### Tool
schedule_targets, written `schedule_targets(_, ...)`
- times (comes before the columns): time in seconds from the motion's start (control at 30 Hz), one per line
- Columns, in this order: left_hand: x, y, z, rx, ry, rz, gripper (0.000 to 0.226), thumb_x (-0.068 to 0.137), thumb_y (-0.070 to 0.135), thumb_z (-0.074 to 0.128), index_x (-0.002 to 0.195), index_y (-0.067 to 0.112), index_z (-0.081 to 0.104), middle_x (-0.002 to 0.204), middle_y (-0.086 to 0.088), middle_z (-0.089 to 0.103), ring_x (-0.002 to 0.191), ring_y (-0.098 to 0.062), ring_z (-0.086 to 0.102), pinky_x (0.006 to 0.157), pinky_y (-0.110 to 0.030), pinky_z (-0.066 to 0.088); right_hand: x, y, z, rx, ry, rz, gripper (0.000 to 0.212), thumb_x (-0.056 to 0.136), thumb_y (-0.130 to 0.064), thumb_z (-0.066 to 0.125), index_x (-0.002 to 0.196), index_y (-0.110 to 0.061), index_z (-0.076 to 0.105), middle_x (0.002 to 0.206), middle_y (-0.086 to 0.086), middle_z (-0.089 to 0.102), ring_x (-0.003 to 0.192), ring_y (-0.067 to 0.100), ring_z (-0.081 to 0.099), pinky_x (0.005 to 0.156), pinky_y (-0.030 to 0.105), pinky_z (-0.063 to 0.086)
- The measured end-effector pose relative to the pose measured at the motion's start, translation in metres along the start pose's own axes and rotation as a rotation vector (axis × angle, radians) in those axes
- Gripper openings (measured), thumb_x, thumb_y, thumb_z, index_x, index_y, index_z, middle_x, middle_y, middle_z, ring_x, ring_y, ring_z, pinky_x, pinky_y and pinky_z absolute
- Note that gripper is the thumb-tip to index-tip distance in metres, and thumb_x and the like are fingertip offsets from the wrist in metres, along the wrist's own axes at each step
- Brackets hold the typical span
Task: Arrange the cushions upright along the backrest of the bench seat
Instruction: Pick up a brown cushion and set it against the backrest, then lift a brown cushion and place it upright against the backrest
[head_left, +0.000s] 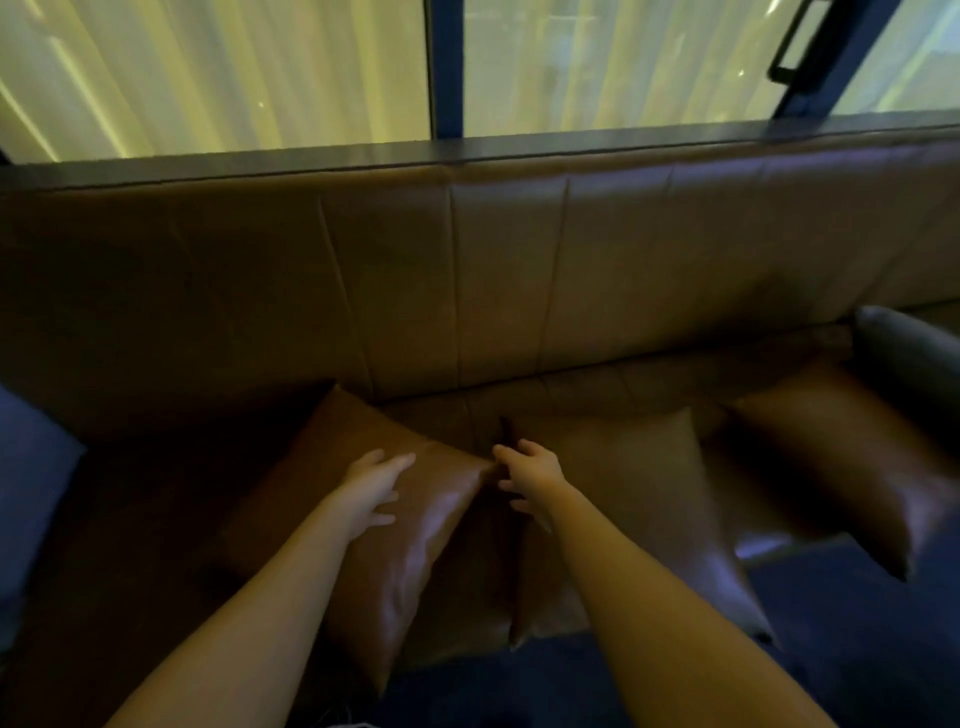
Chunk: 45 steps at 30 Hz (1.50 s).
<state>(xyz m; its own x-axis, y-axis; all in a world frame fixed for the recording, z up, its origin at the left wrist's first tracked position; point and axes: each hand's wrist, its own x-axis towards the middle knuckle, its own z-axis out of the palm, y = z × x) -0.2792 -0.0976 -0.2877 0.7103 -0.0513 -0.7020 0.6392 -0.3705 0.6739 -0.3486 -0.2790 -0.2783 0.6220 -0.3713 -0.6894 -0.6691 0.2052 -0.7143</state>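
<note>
Brown leather left cushion (395, 535) lies flat under my left hand (371, 488) (fingers spread), long axis toward the backrest (467, 270); my right hand (530, 480) hooks its near corner.

Both bare forearms reach forward, converging. The left hand (371, 488) lies palm down, fingers (400, 462) spread flat. The right hand (530, 480) is loosely curled, fingers apart, thumb leftward.

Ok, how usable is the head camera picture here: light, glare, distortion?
Head view: dim, with brown cushions blending into the brown bench seat; the bright window behind dominates the exposure; a soft glare streak on the left cushion under the left hand; the right hand is at the middle cushion's corner; wide-angle bending curves the sill; slight overall softness.
</note>
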Motion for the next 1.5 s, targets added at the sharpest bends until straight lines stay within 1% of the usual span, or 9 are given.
schedule_targets(0.17, -0.020, 0.015, 0.085, -0.013, -0.085, 0.006, 0.070, 0.093, 0.033, 0.058, 0.152, 0.019, 0.022, 0.115, -0.006, 0.056, 0.106, -0.027, 0.058, 0.092, -0.045, 0.047, 0.018, 0.006, -0.092, -0.029, 0.023, -0.041, 0.069, 0.094, -0.029, 0.058, 0.153, -0.016, 0.025, 0.148, 0.014, 0.042, 0.113, 0.024, 0.054, 0.087, 0.033, 0.049)
schedule_targets(0.3, -0.015, 0.022, 0.159, 0.018, -0.116, -0.041, 0.077, 0.089, 0.040, 0.060, 0.153, 0.024, 0.020, 0.151, -0.010, 0.035, 0.131, -0.031, 0.045, 0.102, -0.049, 0.043, 0.043, 0.017, -0.170, -0.130, 0.089, -0.038, 0.070, 0.092, -0.034, 0.059, 0.152, -0.013, 0.027, 0.131, 0.012, 0.052, 0.089, 0.018, 0.054, 0.075, 0.029, 0.048)
schedule_targets(0.43, 0.005, 0.012, 0.218, 0.019, -0.139, -0.071, 0.083, 0.086, 0.044, 0.063, 0.153, 0.025, 0.018, 0.159, -0.007, 0.023, 0.141, -0.033, 0.032, 0.109, -0.051, 0.033, 0.082, 0.043, -0.231, -0.168, 0.141, 0.034, 0.077, 0.090, -0.033, 0.063, 0.153, -0.011, 0.024, 0.148, 0.017, 0.043, 0.129, 0.035, 0.048, 0.102, 0.041, 0.042)
schedule_targets(0.53, 0.029, -0.006, 0.245, 0.038, -0.130, -0.103, 0.089, 0.084, 0.047, 0.064, 0.154, 0.025, 0.014, 0.162, -0.006, 0.015, 0.145, -0.033, 0.023, 0.113, -0.054, 0.025, 0.111, 0.072, -0.261, -0.172, 0.130, 0.095, 0.084, 0.088, -0.034, 0.067, 0.154, -0.011, 0.020, 0.154, 0.017, 0.034, 0.137, 0.039, 0.040, 0.109, 0.046, 0.039)
schedule_targets(0.63, 0.049, -0.025, 0.262, 0.074, -0.097, -0.125, 0.095, 0.083, 0.046, 0.066, 0.155, 0.024, 0.010, 0.163, -0.006, 0.010, 0.147, -0.034, 0.017, 0.115, -0.054, 0.020, 0.143, 0.105, -0.282, -0.135, 0.120, 0.125, 0.099, 0.073, -0.043, 0.079, 0.152, -0.015, 0.026, 0.149, 0.016, 0.038, 0.130, 0.040, 0.048, 0.102, 0.050, 0.048)
schedule_targets(0.77, 0.074, -0.045, 0.272, 0.087, -0.054, -0.140, 0.100, 0.080, 0.042, 0.071, 0.155, 0.020, 0.008, 0.162, -0.008, 0.013, 0.147, -0.034, 0.017, 0.114, -0.051, 0.018, 0.215, 0.166, -0.309, -0.074, 0.105, 0.145, 0.142, 0.029, -0.064, 0.089, 0.150, -0.025, 0.026, 0.147, 0.013, 0.041, 0.124, 0.040, 0.051, 0.095, 0.057, 0.051)
schedule_targets(0.9, 0.090, -0.061, 0.279, 0.098, -0.006, -0.163, 0.110, 0.069, 0.038, 0.081, 0.154, 0.018, 0.014, 0.158, -0.010, 0.024, 0.143, -0.035, 0.027, 0.113, -0.051, 0.025, 0.184, 0.135, -0.308, -0.098, 0.116, 0.174, 0.137, 0.050, -0.044, 0.092, 0.155, -0.028, 0.005, 0.155, 0.012, 0.029, 0.137, 0.037, 0.039, 0.107, 0.052, 0.042)
schedule_targets(1.13, 0.088, -0.053, 0.281, 0.017, 0.037, -0.204, 0.110, 0.064, 0.029, 0.087, 0.152, 0.015, 0.023, 0.152, -0.013, 0.033, 0.137, -0.037, 0.035, 0.109, -0.052, 0.031, 0.191, 0.130, -0.315, -0.120, 0.084, 0.155, 0.127, 0.047, -0.043, 0.093, 0.150, -0.027, 0.021, 0.148, 0.009, 0.040, 0.130, 0.033, 0.046, 0.104, 0.050, 0.046)
schedule_targets(1.5, 0.105, 0.021, 0.269, -0.088, 0.097, -0.058, 0.109, 0.062, 0.029, 0.088, 0.150, 0.015, 0.025, 0.149, -0.013, 0.038, 0.133, -0.037, 0.041, 0.104, -0.051, 0.037, 0.222, 0.032, -0.310, -0.127, 0.021, 0.034, 0.117, 0.062, -0.035, 0.088, 0.153, -0.028, 0.016, 0.154, 0.011, 0.031, 0.136, 0.036, 0.039, 0.105, 0.050, 0.043)
